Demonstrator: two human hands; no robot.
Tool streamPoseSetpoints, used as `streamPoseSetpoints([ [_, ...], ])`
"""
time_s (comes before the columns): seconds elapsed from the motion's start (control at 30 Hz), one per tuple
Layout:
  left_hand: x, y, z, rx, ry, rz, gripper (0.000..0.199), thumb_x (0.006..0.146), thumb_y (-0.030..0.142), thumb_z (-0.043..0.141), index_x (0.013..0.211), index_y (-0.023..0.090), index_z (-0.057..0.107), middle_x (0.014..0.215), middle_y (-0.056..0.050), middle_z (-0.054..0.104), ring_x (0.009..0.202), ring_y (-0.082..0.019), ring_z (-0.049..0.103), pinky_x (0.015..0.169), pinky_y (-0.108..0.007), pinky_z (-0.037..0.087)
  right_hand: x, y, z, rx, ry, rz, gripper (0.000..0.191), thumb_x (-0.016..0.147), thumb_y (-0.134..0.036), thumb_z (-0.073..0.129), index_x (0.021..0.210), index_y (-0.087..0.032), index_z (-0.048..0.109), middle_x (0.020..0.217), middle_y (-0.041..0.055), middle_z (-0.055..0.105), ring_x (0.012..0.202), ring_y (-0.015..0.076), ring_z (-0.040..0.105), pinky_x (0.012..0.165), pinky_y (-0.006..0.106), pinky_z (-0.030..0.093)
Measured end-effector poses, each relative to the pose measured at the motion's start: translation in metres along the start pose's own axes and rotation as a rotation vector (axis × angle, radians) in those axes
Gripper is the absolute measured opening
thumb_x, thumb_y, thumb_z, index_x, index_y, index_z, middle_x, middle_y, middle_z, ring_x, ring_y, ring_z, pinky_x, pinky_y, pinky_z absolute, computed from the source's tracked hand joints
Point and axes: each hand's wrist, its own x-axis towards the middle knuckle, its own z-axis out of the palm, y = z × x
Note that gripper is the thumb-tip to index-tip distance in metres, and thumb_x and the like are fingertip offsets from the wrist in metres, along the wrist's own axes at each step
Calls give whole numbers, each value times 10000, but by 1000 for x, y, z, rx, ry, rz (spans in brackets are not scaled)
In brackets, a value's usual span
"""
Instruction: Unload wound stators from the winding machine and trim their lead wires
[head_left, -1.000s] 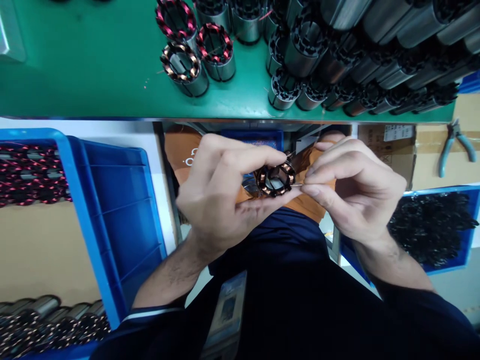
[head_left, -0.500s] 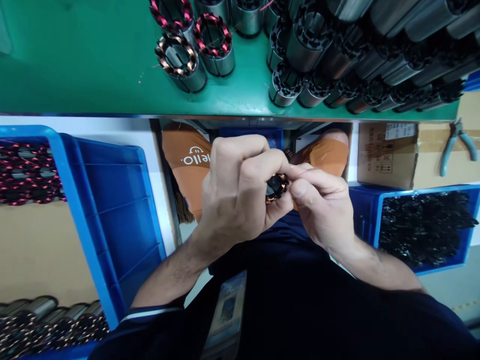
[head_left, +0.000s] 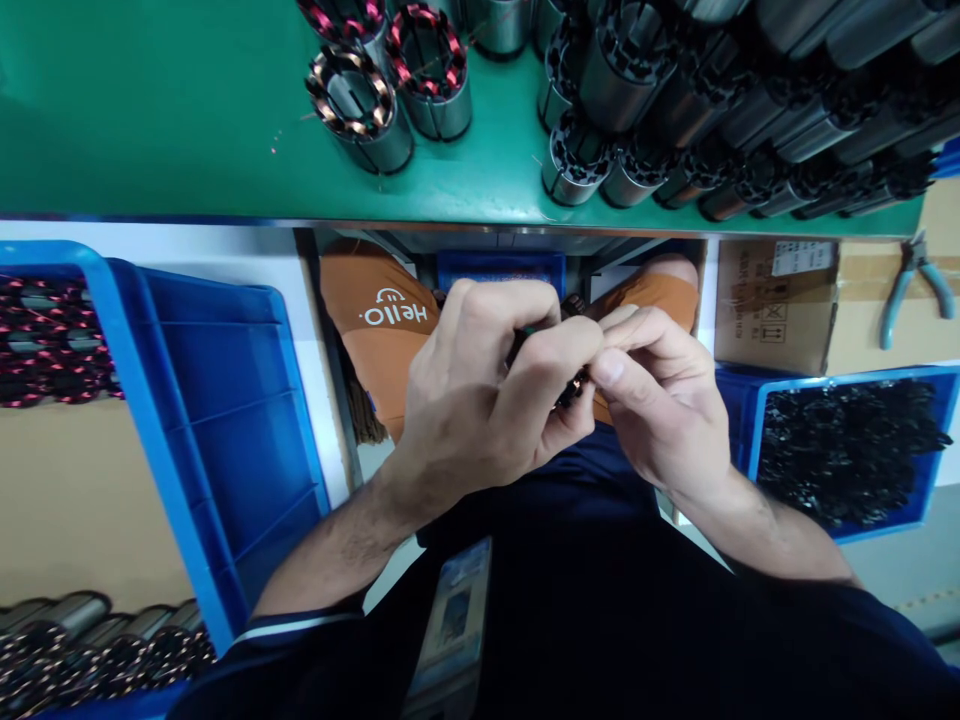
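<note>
My left hand (head_left: pixel 487 390) is wrapped round a motor stator (head_left: pixel 571 388) above my lap. Only a bit of its copper winding and black insulation shows between the fingers. Against the stator's right side, my right hand (head_left: pixel 660 400) is closed with thumb and forefinger pinched together. What that pinch holds is too small or hidden to make out. On the bench ahead stand a copper-wound stator (head_left: pixel 375 150) and a red-wound stator (head_left: pixel 442 115), both upright.
Several unwound stators (head_left: pixel 574 180) crowd the right of the green bench (head_left: pixel 187 120). A blue crate (head_left: pixel 217 400) with wound stators is at left. At right are pliers (head_left: pixel 916 265) on a cardboard box (head_left: pixel 862 300) and a blue bin (head_left: pixel 757 450) of black parts.
Both hands have shifted slightly to the right. My left fingers now cover more of the stator, so less of its winding ring shows.
</note>
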Motion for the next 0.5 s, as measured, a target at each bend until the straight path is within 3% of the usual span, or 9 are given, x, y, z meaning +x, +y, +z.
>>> streamPoseSetpoints([
  [0.13,2,-1,-8,-144,-41,-29,211,1125,305,777,1320,295,697,1187,-83,689,1106,-238,729,952,-392,697,13,-24,-13,-353,-79,-124,44,1090,-318,939,1133,-320,930,1183,39,802,1118,203,796,987,362,720],
  [0.2,4,-7,-6,-378,-150,-167,150,1139,331,761,1265,280,697,1163,-74,705,1087,-232,762,923,-368,704,20,-43,-23,-608,-180,-232,40,1083,-307,931,1121,-311,919,1366,58,815,1292,257,795,1125,426,716],
  [0.27,3,-18,2,-810,-433,-397,205,1224,465,630,1231,268,687,1057,-47,768,858,-194,777,767,-339,692,24,-59,-32,-820,-357,-328,68,1086,-258,898,1148,-284,892,1613,73,780,1421,295,786,1220,468,701],
  [0.33,-3,-29,13,-1215,-777,-645,557,1283,686,352,1227,247,691,873,-25,781,540,-157,653,546,-316,592,24,-68,-41,-912,-474,-310,85,1085,-218,872,1160,-249,849,1699,100,761,1443,310,813,1238,474,707],
  [0.37,-8,-33,19,-1304,-839,-726,707,1272,771,231,1230,238,693,795,-17,760,446,-149,582,471,-306,524,22,-69,-44,-900,-467,-235,71,1087,-223,870,1142,-238,828,1644,117,800,1440,320,829,1209,467,723],
  [0.4,-14,-35,23,-1279,-783,-763,782,1249,850,215,1237,233,696,767,-14,752,419,-144,558,440,-296,478,19,-68,-47,-850,-422,-121,79,1089,-250,883,1118,-234,812,1546,126,849,1437,332,839,1167,456,741],
  [0.43,-19,-35,26,-1140,-627,-742,785,1215,922,325,1251,233,699,806,-19,771,462,-142,599,453,-285,477,16,-65,-50,-772,-355,10,122,1085,-294,909,1091,-233,804,1433,125,888,1428,340,848,1123,441,754],
  [0.5,-29,-27,28,-658,-224,-488,658,1106,882,749,1311,257,720,1010,-42,837,716,-162,775,583,-269,569,12,-59,-52,-589,-250,252,239,1061,-390,969,1032,-223,800,1239,113,915,1343,331,879,1043,403,764],
])
